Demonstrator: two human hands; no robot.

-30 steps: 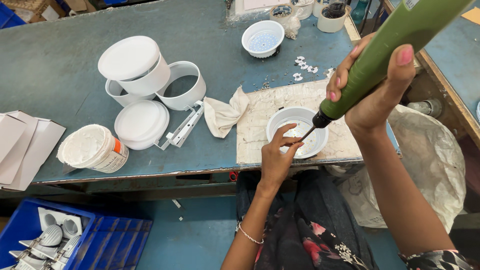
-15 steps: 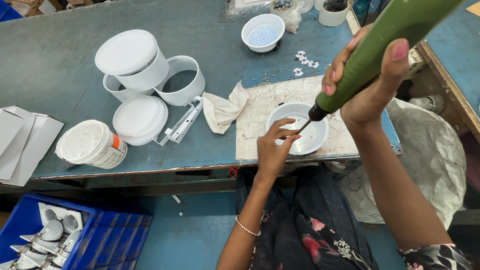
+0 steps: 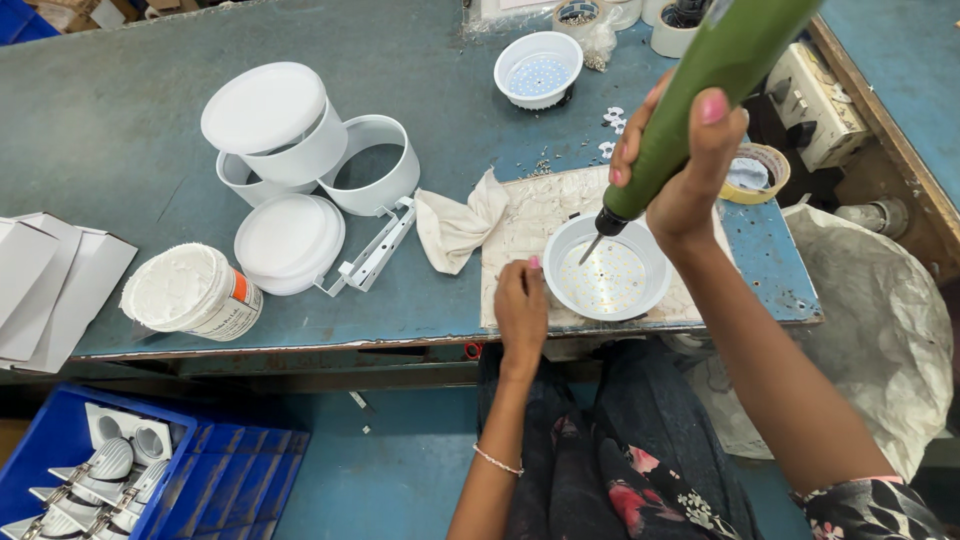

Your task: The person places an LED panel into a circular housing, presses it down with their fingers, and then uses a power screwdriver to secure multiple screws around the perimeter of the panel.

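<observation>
Blue-green and scuffed, your bench (image 3: 120, 130) fills the view, with a pale mat (image 3: 525, 225) near its front edge. Your right hand (image 3: 685, 165) is clamped around a green driver (image 3: 715, 85), held tilted with its bit pointing down into a white lamp shell (image 3: 607, 280) that sits on the mat. The bit tip hangs just over the shell's dotted plate, near its left rim. Your left hand (image 3: 521, 305) rests on the mat just beside the shell, fingers curled and close together, holding nothing you can make out; whether a fingertip touches the rim cannot be told.

Left of the mat lies a crumpled cloth (image 3: 455, 225), then a metal bracket (image 3: 375, 255) and a cluster of white round housings (image 3: 290, 160). A white tub (image 3: 195, 295) with an orange patch on its label stands near the front edge, and folded white cards (image 3: 45, 280) overhang the left corner. Another white shell (image 3: 538, 70) sits farther back. Below the bench, a blue crate (image 3: 150, 470) holds more lamps. Open bench surface lies at far left and behind the housings.
</observation>
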